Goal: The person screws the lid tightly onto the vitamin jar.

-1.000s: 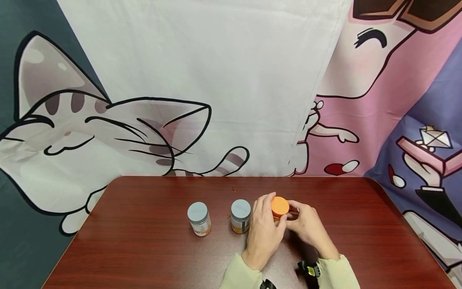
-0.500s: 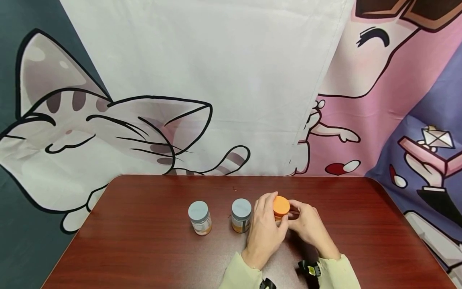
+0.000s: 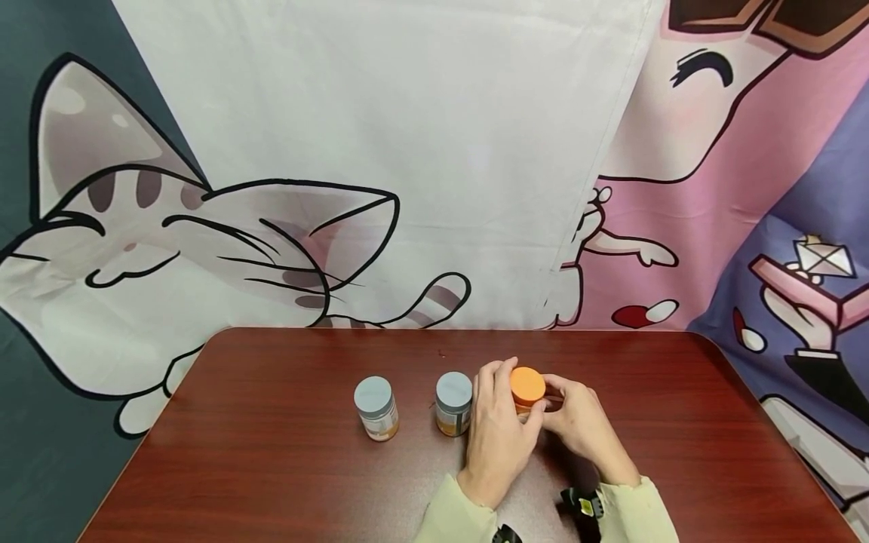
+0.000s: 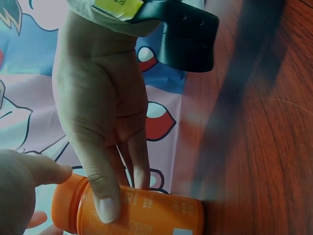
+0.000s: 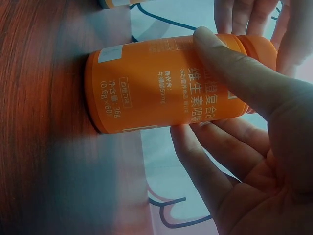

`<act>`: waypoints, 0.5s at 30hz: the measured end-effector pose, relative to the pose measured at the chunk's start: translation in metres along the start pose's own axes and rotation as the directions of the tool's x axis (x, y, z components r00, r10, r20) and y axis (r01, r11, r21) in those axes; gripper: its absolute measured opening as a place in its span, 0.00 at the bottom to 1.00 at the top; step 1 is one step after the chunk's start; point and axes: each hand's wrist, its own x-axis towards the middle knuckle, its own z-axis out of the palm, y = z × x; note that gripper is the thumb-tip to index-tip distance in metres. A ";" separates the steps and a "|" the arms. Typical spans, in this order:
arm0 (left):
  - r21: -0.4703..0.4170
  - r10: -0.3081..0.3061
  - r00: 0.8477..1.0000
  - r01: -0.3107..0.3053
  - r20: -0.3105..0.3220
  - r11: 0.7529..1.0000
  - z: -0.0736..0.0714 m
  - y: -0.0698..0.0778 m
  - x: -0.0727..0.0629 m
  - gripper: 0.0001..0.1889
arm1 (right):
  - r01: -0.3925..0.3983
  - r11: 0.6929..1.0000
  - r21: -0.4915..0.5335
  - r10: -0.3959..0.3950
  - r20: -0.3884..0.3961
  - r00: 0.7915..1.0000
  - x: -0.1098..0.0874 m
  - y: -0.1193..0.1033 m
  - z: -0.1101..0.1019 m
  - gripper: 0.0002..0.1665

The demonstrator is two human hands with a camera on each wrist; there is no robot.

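Observation:
An orange supplement bottle (image 5: 146, 88) stands upright on the table, its orange cap (image 3: 526, 386) facing up in the head view. My left hand (image 3: 498, 437) holds the cap, with fingers on the far left side and thumb at the front. Around the bottle's body is my right hand (image 3: 580, 422); in the right wrist view its thumb (image 5: 210, 41) lies across one side and its fingers (image 5: 195, 147) press the opposite side. White print covers the label. From the left wrist view, a finger of the left hand (image 4: 14, 191) touches the cap's edge.
Just left of my left hand stands a grey-capped bottle (image 3: 452, 405). Another grey-capped bottle (image 3: 376, 411) is farther left. The brown wooden table (image 3: 285, 467) ends at a printed cloth backdrop (image 3: 434, 151).
The left hand's fingers have shifted slightly left on the cap, and the cap has moved a little with them. My right hand keeps its grip on the bottle's body.

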 end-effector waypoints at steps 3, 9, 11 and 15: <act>0.013 -0.007 1.000 0.007 -0.009 1.000 0.001 0.001 0.000 0.36 | -0.003 1.000 0.008 0.003 0.000 1.000 0.000 0.000 0.000 0.28; 0.020 -0.013 1.000 0.013 -0.013 1.000 0.003 -0.001 -0.001 0.36 | 0.001 1.000 0.014 -0.001 -0.002 1.000 0.000 0.000 0.000 0.28; 0.019 -0.014 1.000 0.014 -0.012 1.000 0.003 -0.002 -0.002 0.36 | 0.005 1.000 0.015 -0.005 -0.001 1.000 -0.001 0.000 0.000 0.28; 0.012 -0.005 1.000 0.006 -0.018 1.000 0.004 -0.003 -0.002 0.36 | 0.004 1.000 0.008 -0.004 -0.003 1.000 -0.001 0.000 0.000 0.28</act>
